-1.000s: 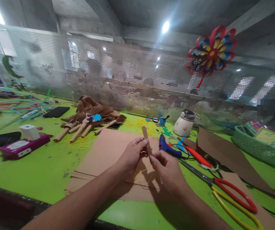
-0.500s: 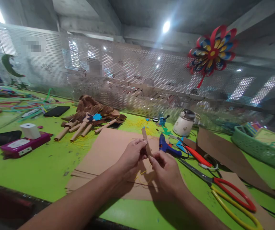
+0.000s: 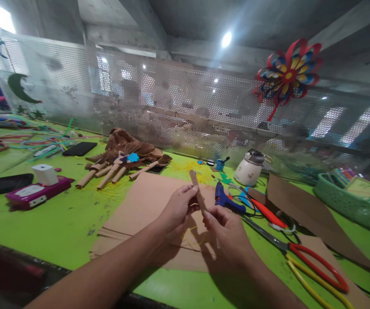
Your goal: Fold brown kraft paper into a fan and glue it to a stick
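Observation:
A narrow brown paper strip point(image 3: 199, 194) is held up at a slant between both hands. My left hand point(image 3: 179, 207) pinches its middle, and the fingers of my right hand point(image 3: 221, 221) close round its lower end. Beneath them lies a stack of brown paper sheets point(image 3: 146, 195) with some thin yellow strands point(image 3: 191, 235) on top. Just right of the hands is a blue glue gun point(image 3: 226, 201). Large scissors point(image 3: 281, 245) with red and yellow handles lie to the right of my right hand.
Rolled brown paper pieces point(image 3: 110, 171) lie at the back left, near a black phone point(image 3: 80, 149). A purple power strip point(image 3: 38, 193) holds a white plug. A white jug point(image 3: 248, 169), brown card point(image 3: 304, 214) and green basket point(image 3: 349, 199) are on the right.
The whole view has shifted slightly, so the table items appear a little further right. Both hands still hold the paper strip, nearly in the same pose.

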Available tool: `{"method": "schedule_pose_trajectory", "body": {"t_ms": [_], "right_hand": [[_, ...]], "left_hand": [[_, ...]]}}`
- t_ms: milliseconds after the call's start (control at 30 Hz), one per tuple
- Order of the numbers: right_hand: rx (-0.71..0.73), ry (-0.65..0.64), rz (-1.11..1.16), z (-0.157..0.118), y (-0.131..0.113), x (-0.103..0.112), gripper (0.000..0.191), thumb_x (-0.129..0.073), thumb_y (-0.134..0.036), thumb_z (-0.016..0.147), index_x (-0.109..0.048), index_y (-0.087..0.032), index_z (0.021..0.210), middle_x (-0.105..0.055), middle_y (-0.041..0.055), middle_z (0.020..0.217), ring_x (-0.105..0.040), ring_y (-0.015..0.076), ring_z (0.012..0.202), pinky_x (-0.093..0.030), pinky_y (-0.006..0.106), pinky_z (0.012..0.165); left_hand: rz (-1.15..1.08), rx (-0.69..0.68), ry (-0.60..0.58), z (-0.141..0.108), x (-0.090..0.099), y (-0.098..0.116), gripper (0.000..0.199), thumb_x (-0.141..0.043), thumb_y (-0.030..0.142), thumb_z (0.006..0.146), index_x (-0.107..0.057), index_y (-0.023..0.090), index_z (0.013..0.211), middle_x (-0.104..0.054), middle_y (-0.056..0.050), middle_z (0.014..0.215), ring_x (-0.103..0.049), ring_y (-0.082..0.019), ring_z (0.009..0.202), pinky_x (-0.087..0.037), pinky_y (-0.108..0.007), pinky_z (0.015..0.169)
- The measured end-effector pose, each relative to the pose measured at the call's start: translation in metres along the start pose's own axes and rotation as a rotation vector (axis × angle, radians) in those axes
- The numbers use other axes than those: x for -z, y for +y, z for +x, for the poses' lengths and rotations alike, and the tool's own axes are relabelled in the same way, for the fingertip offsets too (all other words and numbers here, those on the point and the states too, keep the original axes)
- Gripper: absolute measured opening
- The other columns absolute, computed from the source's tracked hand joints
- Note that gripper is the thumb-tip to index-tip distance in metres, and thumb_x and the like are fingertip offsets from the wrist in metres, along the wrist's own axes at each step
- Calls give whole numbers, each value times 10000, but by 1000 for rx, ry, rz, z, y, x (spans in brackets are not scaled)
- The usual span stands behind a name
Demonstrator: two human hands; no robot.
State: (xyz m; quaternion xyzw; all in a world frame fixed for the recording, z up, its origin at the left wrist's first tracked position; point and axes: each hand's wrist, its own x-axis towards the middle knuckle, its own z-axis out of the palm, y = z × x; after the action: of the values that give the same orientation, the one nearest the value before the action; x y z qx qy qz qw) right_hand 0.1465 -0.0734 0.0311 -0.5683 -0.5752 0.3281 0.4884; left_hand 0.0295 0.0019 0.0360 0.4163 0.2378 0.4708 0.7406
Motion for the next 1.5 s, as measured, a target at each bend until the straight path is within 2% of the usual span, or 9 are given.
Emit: {"method": "schedule_pose_trajectory", "body": {"t_ms": [200, 533, 667, 767, 867, 1067, 1267, 1500], "right_hand": [[47, 44, -69, 0, 1, -1, 228, -523, -343, 790, -569, -150, 678, -524, 2, 618, -461, 125, 586, -363, 235, 537], [23, 103, 8, 4, 8, -1, 270, -543, -395, 773, -601, -139, 709, -586, 36, 666, -495, 142, 608, -388, 246, 536], [51, 79, -44, 4, 6, -3, 244, -545, -366, 775, -609, -142, 700, -588, 37, 645, -512, 147, 604, -402, 249, 541], [16, 33, -6, 4, 0, -4, 202, -568, -335, 758, -625, -141, 764, -631, 61, 725, -560, 166, 659, -435, 269, 592], [13, 23, 53, 4, -5, -4, 222, -555, -352, 772, -635, -148, 805, -652, 79, 785, -580, 176, 708, -443, 283, 637], [82, 76, 19, 5, 3, -4, 343, -504, -447, 798, -635, -142, 713, -607, 48, 679, -516, 159, 643, -407, 260, 580], [32, 85, -99, 1, 7, -10, 301, -494, -366, 810, -596, -130, 654, -548, 29, 598, -468, 139, 577, -353, 242, 518], [110, 85, -247, -4, 8, -14, 292, -442, -314, 844, -554, -139, 639, -549, 32, 609, -484, 145, 589, -337, 252, 539]], "left_hand": [[-53, 22, 45, 0, -2, 0, 182, -645, 265, 694, -507, 146, 694, -531, 16, 623, -480, -77, 566, -379, -196, 557], [-2, 54, -35, -4, -4, -5, 198, -647, 322, 706, -528, 163, 717, -545, 10, 685, -518, -96, 626, -429, -236, 638], [24, 30, 7, -2, -3, -5, 213, -672, 316, 687, -539, 150, 679, -531, 11, 661, -501, -84, 611, -432, -227, 646], [42, 12, 13, -1, -2, -7, 212, -687, 304, 674, -545, 147, 676, -525, 17, 639, -490, -76, 585, -419, -213, 617], [37, 38, -11, -3, -4, -10, 212, -691, 303, 673, -546, 150, 692, -529, 13, 627, -500, -87, 571, -415, -224, 595], [-15, 87, -95, -8, -8, -12, 228, -671, 337, 703, -547, 145, 712, -547, -5, 652, -514, -100, 579, -400, -230, 567], [50, -32, 3, -1, -1, -1, 211, -652, 326, 730, -578, 134, 776, -543, 8, 708, -494, -70, 640, -400, -194, 637], [16, 6, 39, 2, 1, -3, 242, -672, 318, 696, -511, 137, 682, -504, 37, 608, -447, -54, 538, -374, -187, 567]]}}
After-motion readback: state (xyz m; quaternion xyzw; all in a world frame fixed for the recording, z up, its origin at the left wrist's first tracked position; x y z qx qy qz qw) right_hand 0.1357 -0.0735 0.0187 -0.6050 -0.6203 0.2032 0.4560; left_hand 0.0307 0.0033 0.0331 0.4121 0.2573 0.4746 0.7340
